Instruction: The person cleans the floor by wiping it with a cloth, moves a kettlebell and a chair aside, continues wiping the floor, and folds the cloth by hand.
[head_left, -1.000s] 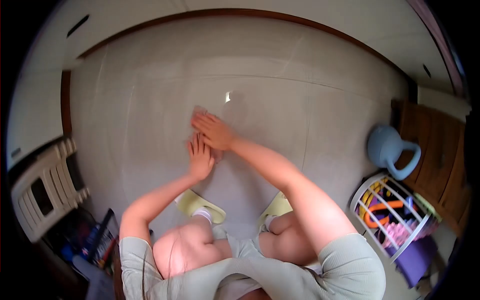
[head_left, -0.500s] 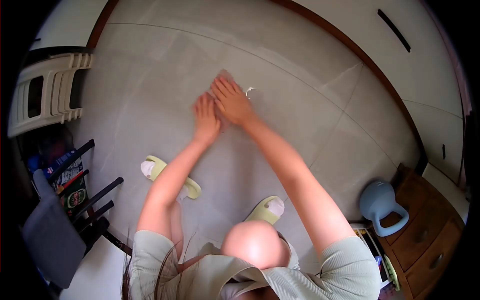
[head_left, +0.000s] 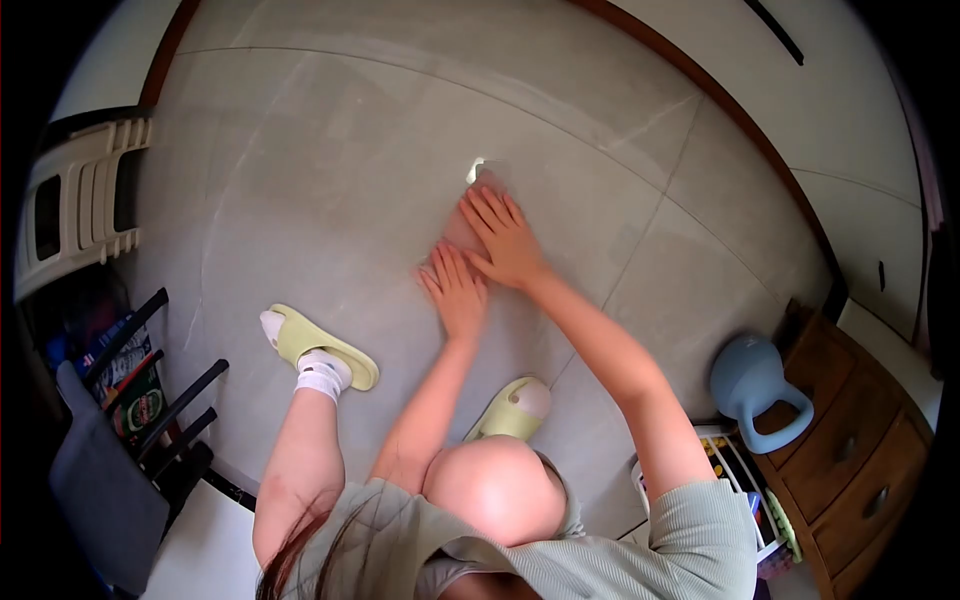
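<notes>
A thin pinkish cloth (head_left: 464, 232) lies on the grey tiled floor (head_left: 330, 200), partly covered by my hands. My right hand (head_left: 508, 243) rests flat on its right side, open with the fingers spread. Lower and to the left, my left hand (head_left: 460, 295) is also open, its fingertips on the cloth's near end. The two hands almost touch at my right thumb. Just beyond the cloth's far end, a small bright patch (head_left: 476, 170) shines on the floor; I cannot tell whether it is wetness or a reflection.
My feet stand in pale green slippers (head_left: 325, 345) on either side of my left forearm. Stacked beige plastic stools (head_left: 85, 205) and a dark chair (head_left: 110, 470) are on the left. A blue kettlebell-shaped object (head_left: 755, 385) sits by a wooden drawer unit (head_left: 850, 440). White cabinets (head_left: 840, 130) line the far right.
Both hands and the cloth have slid right and closer to my body. The bright patch, earlier right of my right hand, now lies beyond its fingertips. My view has shifted slightly.
</notes>
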